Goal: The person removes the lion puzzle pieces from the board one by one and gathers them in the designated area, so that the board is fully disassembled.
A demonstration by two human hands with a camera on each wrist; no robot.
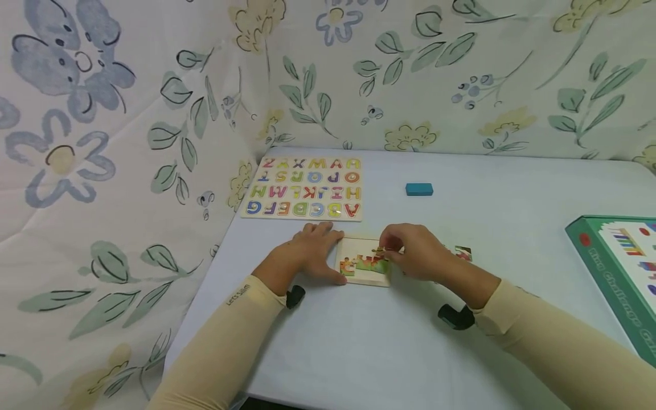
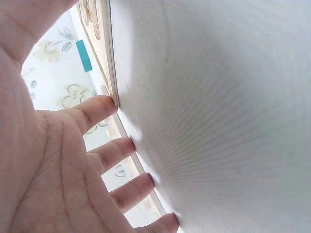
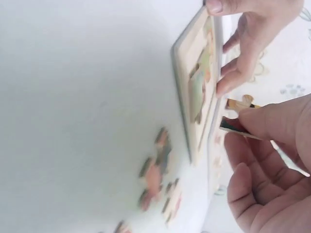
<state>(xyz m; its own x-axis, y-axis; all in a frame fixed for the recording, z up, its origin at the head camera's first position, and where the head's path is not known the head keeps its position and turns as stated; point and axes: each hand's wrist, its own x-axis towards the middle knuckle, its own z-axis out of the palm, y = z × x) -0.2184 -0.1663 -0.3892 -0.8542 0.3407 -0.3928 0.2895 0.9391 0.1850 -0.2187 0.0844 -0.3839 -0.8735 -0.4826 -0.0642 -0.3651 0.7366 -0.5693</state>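
A small wooden puzzle tray (image 1: 359, 245) lies on the white table, with several joined pieces (image 1: 370, 263) along its lower part. My left hand (image 1: 314, 253) rests against the tray's left side, fingers spread and thumb near the front corner. In the left wrist view, the index fingertip (image 2: 109, 103) touches the tray's edge. Over the tray's right side, my right hand (image 1: 414, 250) pinches a puzzle piece (image 3: 244, 103) between thumb and fingers. This piece shows yellow-orange and dark green parts and is held above the tray in the right wrist view.
Loose puzzle pieces (image 3: 153, 177) lie to the right of the tray, partly hidden by the right arm in the head view. Behind are an alphabet board (image 1: 304, 188) and a teal block (image 1: 419, 189). A green box (image 1: 605, 279) stands at the right edge.
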